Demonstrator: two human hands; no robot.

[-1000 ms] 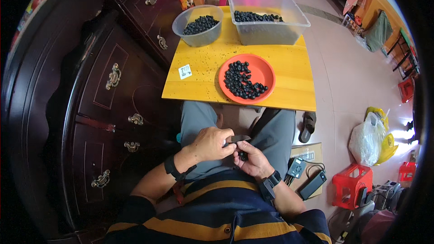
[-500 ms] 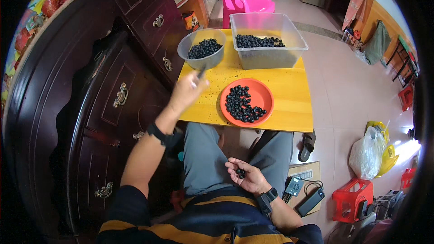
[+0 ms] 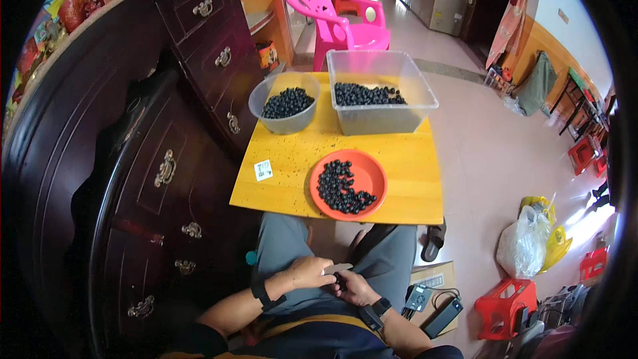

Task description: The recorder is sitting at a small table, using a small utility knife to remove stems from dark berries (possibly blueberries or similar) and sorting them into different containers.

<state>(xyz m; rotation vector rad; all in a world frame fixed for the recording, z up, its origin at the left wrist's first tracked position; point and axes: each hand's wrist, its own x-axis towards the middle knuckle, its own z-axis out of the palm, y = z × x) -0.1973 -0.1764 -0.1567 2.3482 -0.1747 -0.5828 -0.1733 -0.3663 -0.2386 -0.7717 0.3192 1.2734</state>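
Half a second earlier the left hand (image 3: 307, 271) had been stretched far out over the round grey bowl (image 3: 284, 110) at the far left of the yellow table (image 3: 412, 179); it had since come back to the lap and met the right hand (image 3: 352, 287) just near of the table's near edge. That return, after the reach to the bowl, suggested one round of the work had closed and a fresh one had begun. The left fingers were curled and pressed around a small pale blade-like tool (image 3: 337, 268), whose tip pointed right toward the other hand. The right fingers were pinched on a small dark round piece (image 3: 339, 280), touching or nearly touching the tool; whether the blade had entered it was too small to tell. Both hands rested over the grey trousers, each wrist with a dark band. On the table, the orange plate (image 3: 348, 183) nearest the person held a loose heap of the same dark round pieces, apparently the supply to hand. Beyond it to the right stood a clear rectangular tub (image 3: 380, 101) with a layer of them, and the grey bowl carried a mound. A small white card (image 3: 264, 170) lay left of the plate.
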